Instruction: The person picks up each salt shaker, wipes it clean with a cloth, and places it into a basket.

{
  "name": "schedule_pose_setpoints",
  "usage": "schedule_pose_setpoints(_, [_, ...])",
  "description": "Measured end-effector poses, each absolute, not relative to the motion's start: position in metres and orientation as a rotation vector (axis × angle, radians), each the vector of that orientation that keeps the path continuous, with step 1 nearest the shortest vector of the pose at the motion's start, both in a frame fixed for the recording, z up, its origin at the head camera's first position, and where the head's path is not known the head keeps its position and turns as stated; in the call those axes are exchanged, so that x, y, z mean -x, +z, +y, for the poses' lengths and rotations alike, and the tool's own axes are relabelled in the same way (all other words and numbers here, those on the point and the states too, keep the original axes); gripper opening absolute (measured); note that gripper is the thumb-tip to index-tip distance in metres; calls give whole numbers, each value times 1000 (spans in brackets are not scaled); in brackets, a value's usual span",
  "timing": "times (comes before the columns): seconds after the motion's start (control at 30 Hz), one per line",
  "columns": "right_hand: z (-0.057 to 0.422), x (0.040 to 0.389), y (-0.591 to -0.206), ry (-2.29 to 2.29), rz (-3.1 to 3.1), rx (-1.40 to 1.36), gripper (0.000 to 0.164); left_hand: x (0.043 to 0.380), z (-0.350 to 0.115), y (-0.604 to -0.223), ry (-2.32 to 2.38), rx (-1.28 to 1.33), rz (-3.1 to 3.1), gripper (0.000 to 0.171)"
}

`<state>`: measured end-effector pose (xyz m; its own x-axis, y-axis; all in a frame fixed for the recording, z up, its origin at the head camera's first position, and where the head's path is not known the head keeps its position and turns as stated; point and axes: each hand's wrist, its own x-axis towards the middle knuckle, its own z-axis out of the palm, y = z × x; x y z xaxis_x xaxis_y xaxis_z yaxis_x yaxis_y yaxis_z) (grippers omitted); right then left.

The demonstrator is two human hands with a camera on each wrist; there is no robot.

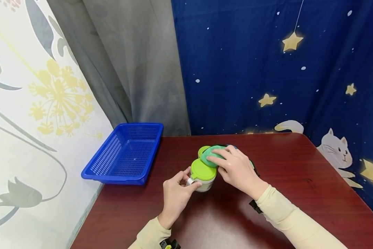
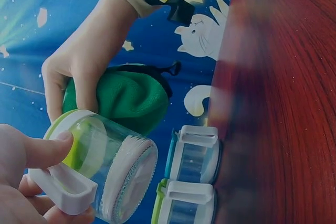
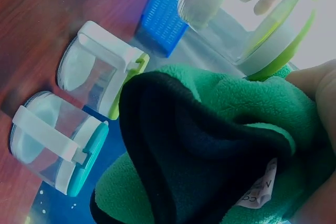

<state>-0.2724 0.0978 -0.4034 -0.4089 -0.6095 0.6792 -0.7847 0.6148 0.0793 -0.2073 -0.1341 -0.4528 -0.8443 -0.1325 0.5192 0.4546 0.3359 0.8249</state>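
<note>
Head view: jar [image 1: 206,185] clamped by its handle [image 1: 190,181] in left grip [image 1: 177,194], green cloth [image 1: 206,158] pinched in right grip [image 1: 237,169] beside lid [image 1: 203,170].

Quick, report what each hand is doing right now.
Left hand: closed, holding the nearer lime-lidded jar.
Right hand: closed, holding the green, dark-lined fabric piece.
</note>
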Motion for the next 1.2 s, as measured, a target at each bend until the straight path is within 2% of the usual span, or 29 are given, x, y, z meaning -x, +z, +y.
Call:
schedule_pose_setpoints(0.23, [93, 269, -404, 375, -2132, -1106, 47, 209, -134, -454, -1543, 288, -2097, 35])
schedule_pose_setpoints(0.57, [57, 247, -390, 481, -1930, -1354, 42, 209, -136, -453, -1409, 255, -2160, 32])
schedule_pose_setpoints(0.93, [54, 242, -389, 491, -1944, -1337, 41, 203, -136, -456, -1452, 243, -2158, 31])
schedule_pose_setpoints(1.2, [67, 262, -390, 342, -2077, -1205, 42, 205, -133, -458, -1519, 301, -2132, 36])
